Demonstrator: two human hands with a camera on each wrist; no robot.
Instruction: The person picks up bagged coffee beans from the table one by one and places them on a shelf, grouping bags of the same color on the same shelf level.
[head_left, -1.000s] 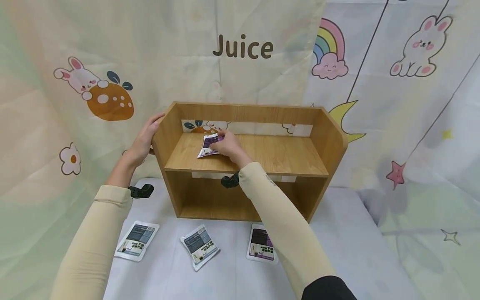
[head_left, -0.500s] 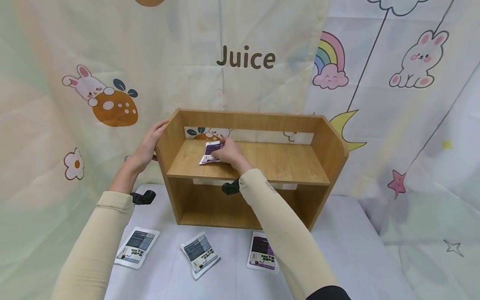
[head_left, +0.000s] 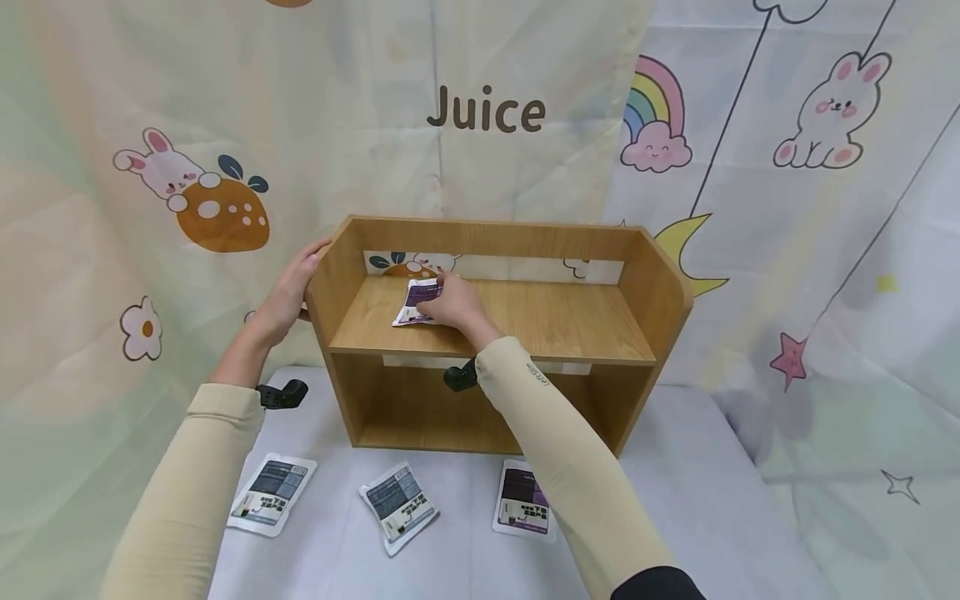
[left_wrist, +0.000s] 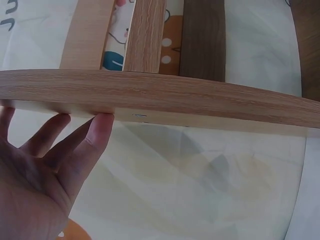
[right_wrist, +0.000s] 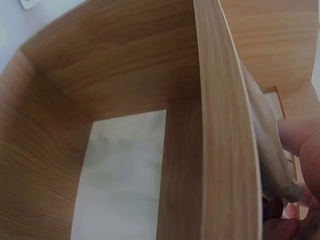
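Observation:
A small wooden shelf (head_left: 491, 357) with two levels stands on the white-covered table. My right hand (head_left: 459, 305) pinches a white foil pouch (head_left: 413, 302) with a purple label, low over the left part of the upper board. In the right wrist view the pouch (right_wrist: 267, 145) shows partly behind the board edge, between fingers and thumb. My left hand (head_left: 283, 293) lies against the outside of the shelf's left side panel. The left wrist view has its fingertips (left_wrist: 102, 125) touching that panel, with the fingers extended.
Three more pouches lie on the table before the shelf: a blue-labelled one (head_left: 272, 493) at left, another blue-labelled one (head_left: 399, 507) in the middle, and a purple-labelled one (head_left: 522, 500), partly behind my right sleeve. A printed cloth (head_left: 487, 175) hangs behind.
The head view has tilted slightly, so the scene sits a little lower than one second ago. Both hands and the pouch keep nearly the same places at the shelf.

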